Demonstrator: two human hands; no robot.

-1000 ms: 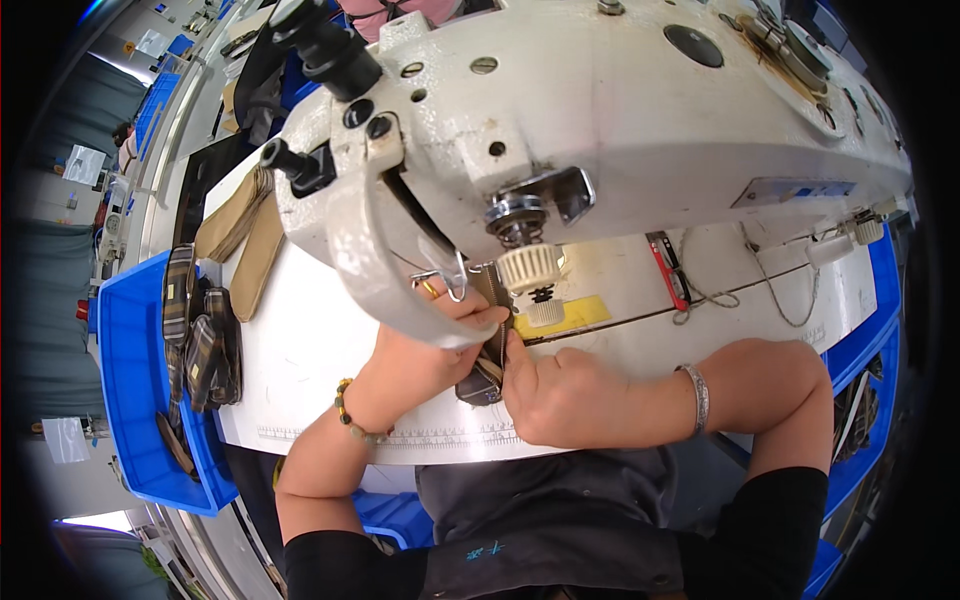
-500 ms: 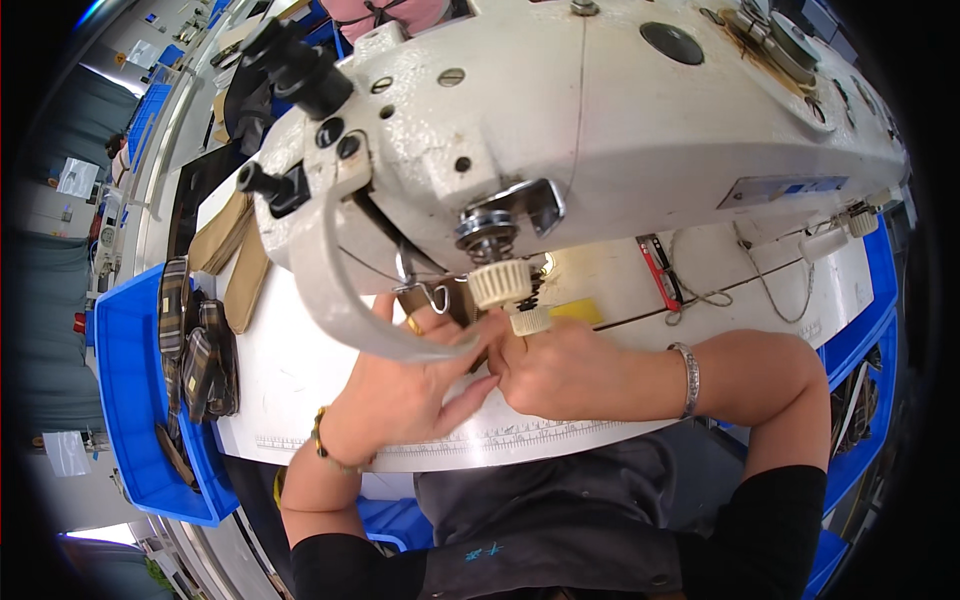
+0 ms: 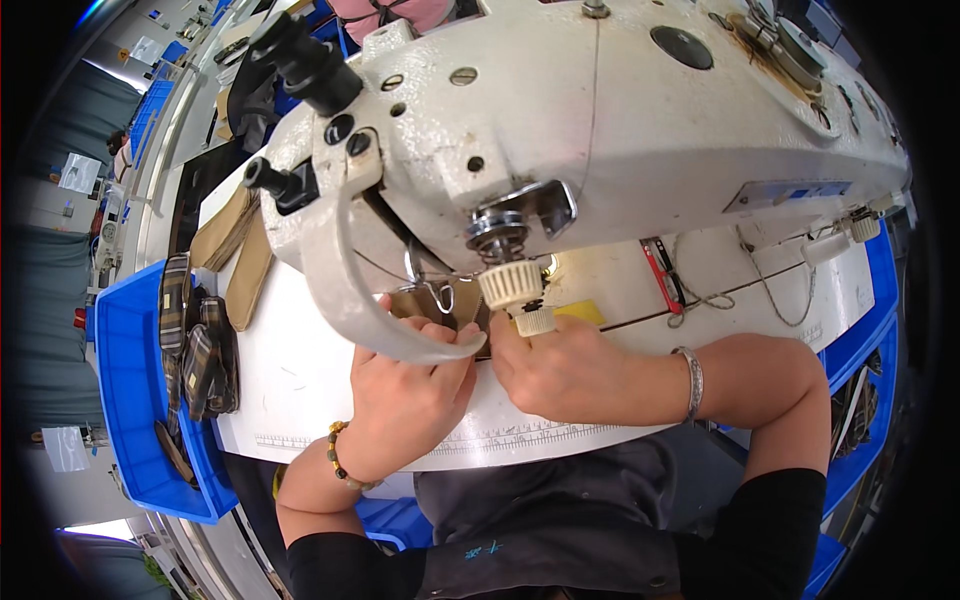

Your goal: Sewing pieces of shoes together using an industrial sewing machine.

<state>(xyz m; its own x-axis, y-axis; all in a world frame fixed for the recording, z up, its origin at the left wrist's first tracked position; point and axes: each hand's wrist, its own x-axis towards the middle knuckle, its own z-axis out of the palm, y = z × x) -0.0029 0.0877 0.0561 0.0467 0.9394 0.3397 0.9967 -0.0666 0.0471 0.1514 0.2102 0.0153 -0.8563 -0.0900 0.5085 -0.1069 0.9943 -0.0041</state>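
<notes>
A white sewing machine spans the space above my hands, and its curved guard and tension knobs cover part of the work. Under its head lies a brown fabric piece, mostly hidden by the guard and my fingers. My left hand is closed at the near edge of the fabric, fingers curled onto it. Just to its right, my right hand is closed too, its fingertips pinching the fabric's right edge, partly behind the lower knob. The needle area cannot be made out clearly.
A blue bin at the left has plaid fabric pieces over its edge. Tan fabric pieces lie behind them. Red-handled snips, a cord and a yellow pad rest on the white table.
My left hand has drawn its spread thumb in and curled its fingers over the fabric, its wrist turning slightly. My right hand stays nearly in place. The view has shifted a little.
</notes>
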